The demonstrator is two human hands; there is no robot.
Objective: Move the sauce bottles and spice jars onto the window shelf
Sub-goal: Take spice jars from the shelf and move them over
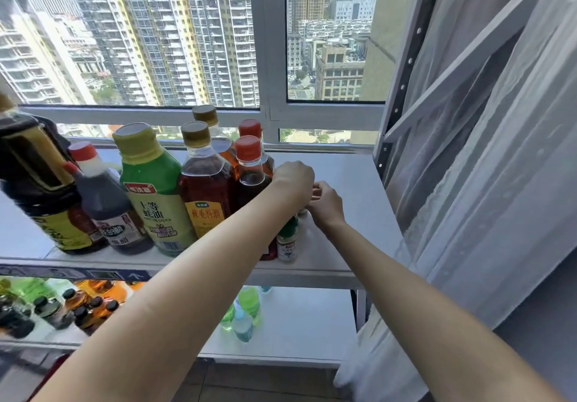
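We are setting a small spice jar (287, 245) on the window shelf (349, 183), right beside the big bottles (199, 189). Our left hand (293, 180) curls over its top. Our right hand (326, 203) maybe pinches something tiny. Next, let go gently.

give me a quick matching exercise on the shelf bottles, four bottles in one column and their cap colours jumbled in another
Bottles:
1. oyster sauce bottle
2. cooking wine bottle
3. vinegar bottle
4. small spice jar

Cap colours:
A. green
B. red and white
C. yellow
D. gold-brown

Pairs: 1-C, 2-D, 3-B, 4-A
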